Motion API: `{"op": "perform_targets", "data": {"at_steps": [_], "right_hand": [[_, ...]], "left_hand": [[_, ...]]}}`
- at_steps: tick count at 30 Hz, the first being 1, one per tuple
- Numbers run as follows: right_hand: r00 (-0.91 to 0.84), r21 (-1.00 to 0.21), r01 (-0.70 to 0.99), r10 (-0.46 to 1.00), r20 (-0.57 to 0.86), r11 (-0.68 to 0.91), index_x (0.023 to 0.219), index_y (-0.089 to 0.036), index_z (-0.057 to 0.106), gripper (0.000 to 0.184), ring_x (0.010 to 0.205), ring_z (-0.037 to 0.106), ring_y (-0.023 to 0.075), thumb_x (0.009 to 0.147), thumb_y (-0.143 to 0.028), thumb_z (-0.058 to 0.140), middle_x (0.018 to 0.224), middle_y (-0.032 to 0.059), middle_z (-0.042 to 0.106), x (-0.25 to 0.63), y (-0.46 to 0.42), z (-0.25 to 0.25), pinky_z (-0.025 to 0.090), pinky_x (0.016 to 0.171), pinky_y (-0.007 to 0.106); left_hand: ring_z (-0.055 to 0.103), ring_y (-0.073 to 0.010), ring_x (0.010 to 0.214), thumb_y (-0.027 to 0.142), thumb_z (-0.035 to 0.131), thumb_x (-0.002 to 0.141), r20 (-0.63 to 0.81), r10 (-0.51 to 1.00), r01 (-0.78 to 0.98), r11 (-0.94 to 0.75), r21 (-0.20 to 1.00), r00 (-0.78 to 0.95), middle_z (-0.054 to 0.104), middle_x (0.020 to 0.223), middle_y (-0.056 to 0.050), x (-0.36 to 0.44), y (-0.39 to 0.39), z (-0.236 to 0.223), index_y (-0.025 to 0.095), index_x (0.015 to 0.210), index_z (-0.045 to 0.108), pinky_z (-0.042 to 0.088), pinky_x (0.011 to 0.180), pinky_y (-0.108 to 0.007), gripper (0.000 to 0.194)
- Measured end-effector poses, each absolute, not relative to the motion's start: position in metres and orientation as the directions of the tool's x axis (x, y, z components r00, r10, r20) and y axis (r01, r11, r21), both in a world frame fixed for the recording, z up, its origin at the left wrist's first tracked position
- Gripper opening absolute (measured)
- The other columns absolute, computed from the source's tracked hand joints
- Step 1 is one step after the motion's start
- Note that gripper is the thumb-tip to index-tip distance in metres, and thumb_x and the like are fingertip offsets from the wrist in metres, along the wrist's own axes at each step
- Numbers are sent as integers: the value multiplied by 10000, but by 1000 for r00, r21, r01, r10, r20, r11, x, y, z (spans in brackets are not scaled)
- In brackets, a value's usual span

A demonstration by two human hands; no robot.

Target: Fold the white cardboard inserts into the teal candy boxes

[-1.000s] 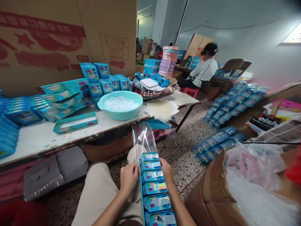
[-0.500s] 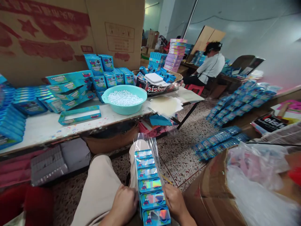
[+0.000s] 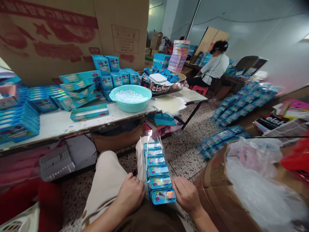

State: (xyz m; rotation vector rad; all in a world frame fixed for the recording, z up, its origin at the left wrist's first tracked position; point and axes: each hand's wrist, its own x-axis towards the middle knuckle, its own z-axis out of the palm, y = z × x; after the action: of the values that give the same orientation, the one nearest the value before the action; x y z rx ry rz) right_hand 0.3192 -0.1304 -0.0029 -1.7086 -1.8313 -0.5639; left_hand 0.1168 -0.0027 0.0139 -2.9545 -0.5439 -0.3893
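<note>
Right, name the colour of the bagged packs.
Bright blue packs, shiny panels; best in the head view.

the left hand [image 3: 130, 195] and the right hand [image 3: 187, 195] hold, from both sides, a clear plastic bag [image 3: 151, 141], and inside this bag is one row of flat blue metal tins with shiny labels [image 3: 158, 170]. the left hand is just beside a beige trouser leg [image 3: 106, 180]. at 11 o'clock stands a long white table [image 3: 55, 125] with a round turquoise plastic basin [image 3: 130, 109] of small white pellets [image 3: 129, 96] and many blue cardboard boxes [image 3: 79, 85]. at 4 o'clock is a brown cardboard box [image 3: 212, 199] with a white plastic sheet [image 3: 253, 190]. at 1 o'clock a person in a white shirt [image 3: 214, 69] sits on a red plastic stool [image 3: 199, 90].
</note>
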Motion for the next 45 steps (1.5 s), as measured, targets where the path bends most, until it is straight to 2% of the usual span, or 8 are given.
{"op": "perform_targets", "data": {"at_steps": [8,14,22,31,36,38,42,45], "right_hand": [[-44,-56,993,760,648,105,684,-180,584,293,595,507,154,925,-143,422,600,33,568,297,-171,9,374,602,298],[0,-35,999,769,639,29,623,-191,567,360,527,501,138,944,-193,405,544,16,540,284,-167,18,360,542,287],[-41,-63,991,706,707,121,1091,-153,639,231,779,666,175,913,-167,492,903,82,721,285,-179,14,523,717,293],[124,-254,962,675,728,98,1085,-162,665,260,774,688,181,915,-171,468,898,82,732,277,-158,19,573,707,300],[154,-293,954,731,665,65,995,-153,686,246,730,684,182,930,-211,456,845,83,730,271,-154,27,555,682,290],[178,-323,945,747,641,52,1022,-151,676,251,725,683,180,936,-224,452,844,79,729,269,-155,28,549,689,285],[240,-405,914,755,611,36,1103,-178,644,271,728,685,155,952,-267,437,872,51,730,268,-154,28,540,680,251],[191,-379,923,771,608,70,1069,-188,661,261,779,685,156,954,-240,433,898,48,730,269,-151,29,539,715,256]], "left_hand": [[529,-171,514,239,466,865,244,236,260,-963,-74,941,592,544,-40,94,-27,18,172,605,555,335,640,-353,283],[524,-158,548,219,422,905,432,277,343,-935,-83,859,575,584,-12,92,-31,33,184,675,549,340,645,-336,265],[609,-114,731,145,439,911,626,64,160,-982,-98,778,697,854,-10,82,-27,41,201,902,623,402,738,-277,192],[629,-131,655,315,491,910,567,505,330,-860,388,650,707,760,-24,98,-20,39,210,962,672,480,641,-254,216],[661,-132,778,268,489,909,603,406,254,-911,324,687,722,875,-29,90,-11,42,219,874,696,492,695,-220,216],[659,-132,782,275,502,901,562,441,236,-885,401,700,719,887,-30,87,-11,43,220,868,698,498,699,-217,206],[661,-139,703,337,542,870,341,680,218,-596,773,649,719,807,-34,93,-17,43,191,909,682,527,631,-221,206],[663,-147,639,383,577,837,161,773,200,-349,916,614,715,728,-21,100,-18,45,172,931,661,527,560,-216,246]]}}
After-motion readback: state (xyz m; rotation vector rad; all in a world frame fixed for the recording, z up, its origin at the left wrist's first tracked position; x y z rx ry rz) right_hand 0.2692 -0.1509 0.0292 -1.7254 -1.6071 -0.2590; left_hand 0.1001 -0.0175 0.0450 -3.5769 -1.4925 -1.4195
